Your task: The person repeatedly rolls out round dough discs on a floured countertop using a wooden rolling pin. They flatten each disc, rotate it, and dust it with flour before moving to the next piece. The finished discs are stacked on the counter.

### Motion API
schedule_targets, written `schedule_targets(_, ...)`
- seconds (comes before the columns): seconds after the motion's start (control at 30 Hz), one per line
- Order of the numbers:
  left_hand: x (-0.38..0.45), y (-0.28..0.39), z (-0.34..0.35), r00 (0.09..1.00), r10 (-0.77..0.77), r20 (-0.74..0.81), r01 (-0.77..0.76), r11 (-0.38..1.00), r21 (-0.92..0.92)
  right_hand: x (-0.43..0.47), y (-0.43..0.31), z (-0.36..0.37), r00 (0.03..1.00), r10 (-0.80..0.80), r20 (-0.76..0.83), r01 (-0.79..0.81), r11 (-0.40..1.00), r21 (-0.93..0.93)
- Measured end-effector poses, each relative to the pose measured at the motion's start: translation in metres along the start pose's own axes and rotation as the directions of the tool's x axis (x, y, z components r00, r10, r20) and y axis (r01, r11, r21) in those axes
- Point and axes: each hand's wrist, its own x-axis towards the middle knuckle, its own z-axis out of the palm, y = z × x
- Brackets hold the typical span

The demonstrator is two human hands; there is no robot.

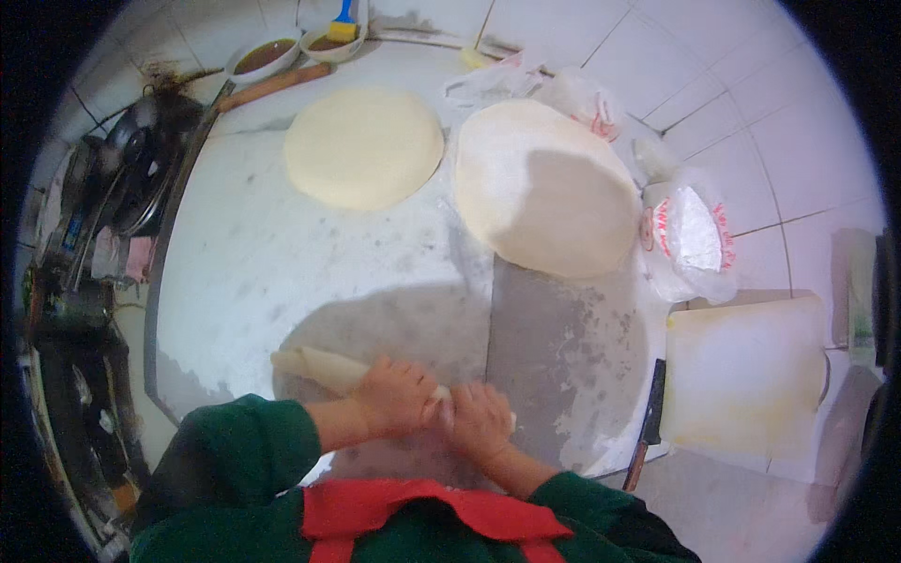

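My left hand (400, 400) and my right hand (480, 416) are side by side, both closed around a long roll of pale dough (331, 371). One end of the roll sticks out to the left past my left hand; only a small tip shows at the right. Most of its middle is hidden under my fingers. Farther up the floured worktop (295, 267) lie two flat rounds: a thick, smooth dough disc (364, 148) at the left and a wider, thinner dough sheet (493, 176) at the right, partly in shadow.
At the back left are a rolling pin (274, 86), a bowl of brown liquid (264, 58) and another bowl (331, 46) with a brush (343, 29). Plastic bags (693, 236) stand along the right. A cleaver (647, 422) lies at the right edge beside a white cutting board (742, 376).
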Motion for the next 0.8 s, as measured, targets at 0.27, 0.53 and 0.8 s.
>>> schedule_targets(0.27,0.048,-0.039,0.039,0.937,-0.013,-0.349,0.043,0.996,0.076,0.065,0.035,0.002,0.99,-0.028,-0.135,0.036,0.998,0.059)
schedule_targets(0.53,0.0,-0.01,0.049,0.964,0.042,-0.264,-0.025,0.997,0.067,-0.015,0.017,0.038,0.992,0.047,-0.12,-0.047,0.999,0.001)
schedule_targets(0.8,0.065,-0.035,0.049,0.825,0.126,-0.551,0.004,0.974,0.227,0.044,0.024,-0.013,0.942,0.001,-0.335,-0.066,0.981,-0.184)
